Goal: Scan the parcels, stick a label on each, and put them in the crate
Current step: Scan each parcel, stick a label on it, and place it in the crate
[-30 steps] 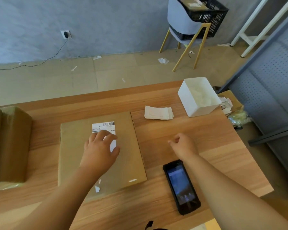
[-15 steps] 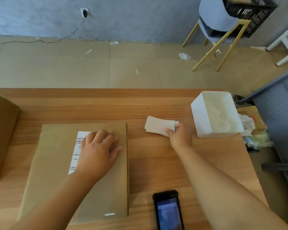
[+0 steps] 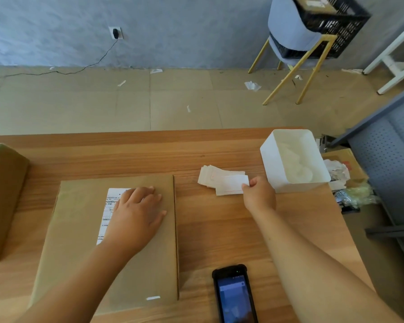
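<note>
1. The flat cardboard parcel [image 3: 79, 229] lies on the table [image 3: 219, 229] at lower left of the frame, with a printed shipping sheet [image 3: 109, 206] stuck on its top face.
2. The left hand [image 3: 135, 213] is laid flat on the parcel with its fingers straight, partly covering that sheet, as it was half a second ago.
3. A single blank label [image 3: 230, 187] is pinched between the thumb and fingers of the right hand [image 3: 258, 194]. Half a second ago that hand was only touching the pile.
4. The label is now drawn to the right of the label stack [image 3: 210, 176], still overlapping it at centre right of the frame.
5. A white bin [image 3: 272, 164] stands just right of the right hand.
6. A black handheld scanner [image 3: 234, 294] lies screen up at the bottom edge, well apart from both hands.
7. A second cardboard box [image 3: 2, 197] is seen at the left edge.
8. The black crate [image 3: 341, 26], with a parcel in it, rests on a chair [image 3: 289, 26] at upper right.
</note>
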Motion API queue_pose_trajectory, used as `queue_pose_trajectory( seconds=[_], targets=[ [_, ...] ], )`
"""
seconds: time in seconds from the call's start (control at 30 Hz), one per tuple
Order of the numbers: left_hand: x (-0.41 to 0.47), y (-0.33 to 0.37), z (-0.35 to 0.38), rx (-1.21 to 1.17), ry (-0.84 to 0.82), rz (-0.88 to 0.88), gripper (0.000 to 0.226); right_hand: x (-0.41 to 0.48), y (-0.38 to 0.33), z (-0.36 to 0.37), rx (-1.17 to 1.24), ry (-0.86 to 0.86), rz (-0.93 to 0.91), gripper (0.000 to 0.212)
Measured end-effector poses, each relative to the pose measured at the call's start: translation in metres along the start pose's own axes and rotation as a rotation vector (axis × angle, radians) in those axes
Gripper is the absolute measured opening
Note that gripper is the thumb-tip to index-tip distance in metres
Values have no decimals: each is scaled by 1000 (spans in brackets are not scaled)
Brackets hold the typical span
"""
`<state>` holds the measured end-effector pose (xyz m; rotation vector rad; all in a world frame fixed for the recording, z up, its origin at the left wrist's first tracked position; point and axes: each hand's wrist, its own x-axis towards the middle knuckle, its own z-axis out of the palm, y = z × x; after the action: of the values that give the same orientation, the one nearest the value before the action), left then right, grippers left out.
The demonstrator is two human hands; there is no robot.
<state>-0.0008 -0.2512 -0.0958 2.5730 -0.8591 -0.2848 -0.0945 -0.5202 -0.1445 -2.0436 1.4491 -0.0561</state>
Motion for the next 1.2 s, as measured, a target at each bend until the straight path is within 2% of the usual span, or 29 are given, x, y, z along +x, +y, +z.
queue_pose_trajectory(
  seconds=[0.07, 0.17, 0.27, 0.37, 0.47, 0.67, 1.03, 1.2],
  targets=[
    [-2, -1, -4, -54, -18, 6, 34, -11, -4, -6, 81, 32, -8, 9],
    [-12, -2, -12, -113, 8, -23, 35, -35, -12, -17, 400, 18, -14, 9],
    [-26, -2, -21, -201, 39, -39, 27, -69, -20, -27, 656, -95, -27, 7],
    [-43, -1, -32, -407, -10, -110, 17, -105, -26, -31, 776, -228, -104, 11],
    [-60, -3, -46, -629, -60, -214, 6, -143, -34, -30, 811, -328, -167, 13],
    [-91, -13, -66, -921, -55, -321, 9, -201, -48, -24, 788, -466, -249, 14],
    [-127, -34, -84, -1040, -49, -267, 20, -247, -59, -23, 789, -474, -264, 11],
    [-133, -41, -89, -1069, -72, -226, 14, -256, -61, -22, 765, -468, -266, 10]
  ],
)
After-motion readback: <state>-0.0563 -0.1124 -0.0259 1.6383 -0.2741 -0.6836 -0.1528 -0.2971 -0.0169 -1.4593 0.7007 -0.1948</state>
